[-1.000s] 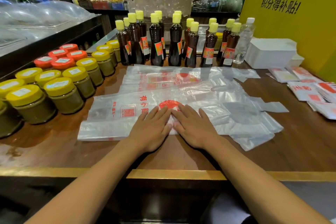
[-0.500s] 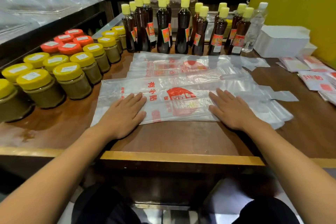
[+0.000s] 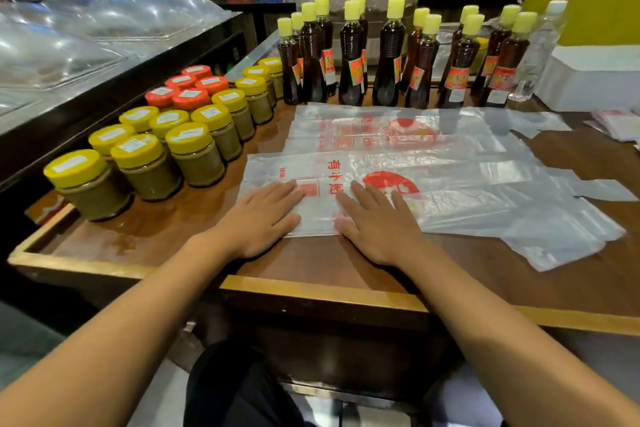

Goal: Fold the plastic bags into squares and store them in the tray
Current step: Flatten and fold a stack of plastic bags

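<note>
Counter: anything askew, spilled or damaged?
Nothing stands out. Both hands, left and right, press flat on the front plastic bag; jars and bottles stand upright in rows.

Both hands lie flat on the near plastic bag point(image 3: 450, 191) on the wooden counter point(image 3: 346, 263): the left hand point(image 3: 258, 220) at its left end, the right hand point(image 3: 375, 227) just beside. More bags point(image 3: 381, 130) lie behind, jars point(image 3: 194, 152) at the left, bottles point(image 3: 388, 55) at the far side.

Shop: counter w/ stocked jars point(image 3: 194, 152), bottles point(image 3: 388, 55).
</note>
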The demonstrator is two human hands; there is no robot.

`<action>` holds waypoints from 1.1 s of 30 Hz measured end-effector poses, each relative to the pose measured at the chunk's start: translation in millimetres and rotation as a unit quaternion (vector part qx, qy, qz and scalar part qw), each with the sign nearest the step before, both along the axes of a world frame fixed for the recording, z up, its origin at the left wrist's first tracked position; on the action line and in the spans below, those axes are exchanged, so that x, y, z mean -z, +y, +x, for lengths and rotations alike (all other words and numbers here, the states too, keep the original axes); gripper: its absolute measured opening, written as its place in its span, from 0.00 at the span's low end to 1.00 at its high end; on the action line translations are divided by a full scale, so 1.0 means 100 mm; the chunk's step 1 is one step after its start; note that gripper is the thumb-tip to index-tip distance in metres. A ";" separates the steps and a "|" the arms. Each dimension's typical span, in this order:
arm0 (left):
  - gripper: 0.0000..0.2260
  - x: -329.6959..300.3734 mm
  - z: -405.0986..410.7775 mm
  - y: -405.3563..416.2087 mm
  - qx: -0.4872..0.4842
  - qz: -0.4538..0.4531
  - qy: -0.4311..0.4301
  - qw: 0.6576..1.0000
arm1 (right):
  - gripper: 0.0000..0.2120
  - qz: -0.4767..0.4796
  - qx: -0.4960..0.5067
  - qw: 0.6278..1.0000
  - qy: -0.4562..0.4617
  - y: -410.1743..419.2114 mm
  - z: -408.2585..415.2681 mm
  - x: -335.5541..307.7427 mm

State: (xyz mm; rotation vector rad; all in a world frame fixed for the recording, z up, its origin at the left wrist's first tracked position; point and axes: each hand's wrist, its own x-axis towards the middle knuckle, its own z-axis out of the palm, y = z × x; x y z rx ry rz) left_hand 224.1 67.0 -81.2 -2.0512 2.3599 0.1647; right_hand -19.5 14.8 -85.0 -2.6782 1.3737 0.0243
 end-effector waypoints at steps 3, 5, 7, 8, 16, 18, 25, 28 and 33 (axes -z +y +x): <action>0.27 -0.01 0.29 0.19 -0.020 0.016 -0.017 1.000 | 0.29 0.001 -0.001 1.000 0.006 0.00 -0.01 0.01; 0.26 -0.06 0.42 0.27 -0.035 0.044 -0.041 0.998 | 0.29 0.006 0.000 1.000 0.005 0.02 0.01 0.02; 0.27 -0.15 0.34 0.25 -0.059 0.031 -0.074 0.995 | 0.29 0.010 0.000 1.000 -0.002 0.03 0.02 0.00; 0.29 -0.20 0.20 0.19 -0.057 -0.002 -0.070 0.996 | 0.29 0.011 -0.001 1.000 -0.005 0.02 0.02 0.00; 0.19 0.02 -1.03 -0.14 -0.024 -0.091 0.263 0.960 | 0.26 0.044 0.022 0.988 -0.147 -0.02 -0.06 -0.01; 0.20 0.03 -0.98 -0.14 -0.047 -0.093 0.256 0.961 | 0.23 0.087 0.045 0.967 -0.234 -0.09 -0.11 -0.07; 0.12 0.11 -0.98 -0.14 0.016 -0.145 0.179 0.973 | 0.23 0.015 0.105 0.992 -0.072 -1.10 0.01 -0.36; 0.14 0.10 -0.97 -0.14 0.018 -0.147 0.187 0.971 | 0.32 0.032 0.095 0.995 0.023 -1.46 0.03 -0.45; 0.15 0.12 -0.95 -0.15 0.027 -0.150 0.189 0.970 | 0.26 0.096 0.072 0.993 0.009 -1.60 0.03 -0.62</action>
